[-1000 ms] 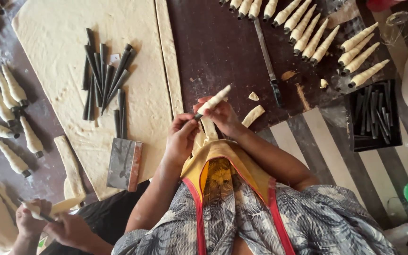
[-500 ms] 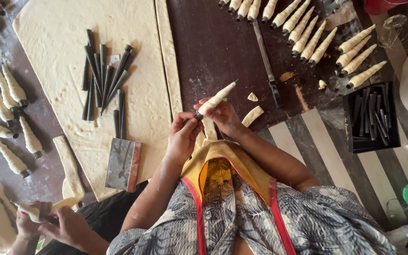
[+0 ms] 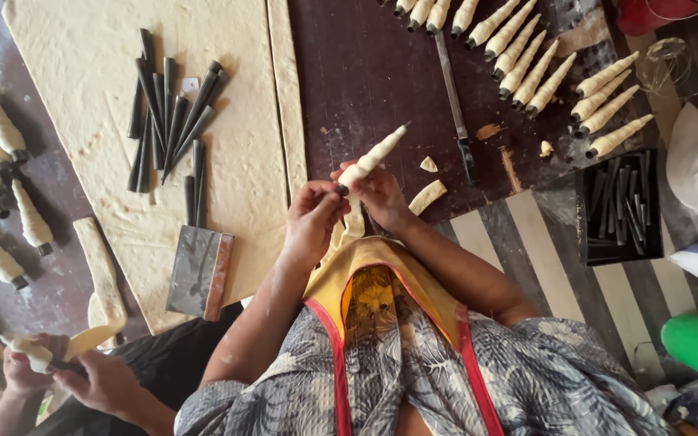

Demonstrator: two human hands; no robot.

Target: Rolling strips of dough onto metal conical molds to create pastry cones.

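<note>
Both hands [image 3: 349, 211] grip dough-wrapped cone [image 3: 372, 158] | above dark board's [image 3: 365, 73] near edge

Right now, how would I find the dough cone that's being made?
Look at the dark wooden board. At its near edge, two hands meet: the left hand and right hand hold a dough-wrapped cone. Unlike the finished cones lying in rows, it is lifted up.

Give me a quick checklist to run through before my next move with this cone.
1. Hold: left hand and right hand both on the cone: ok.
2. Dough reaches the tip: ok.
3. Strip wound in: not ok, its end hangs below the hands.
4. Bare board ahead: ok.
5. Knife apart from the hands: ok.
6. Seam tightness: cannot tell.
</note>
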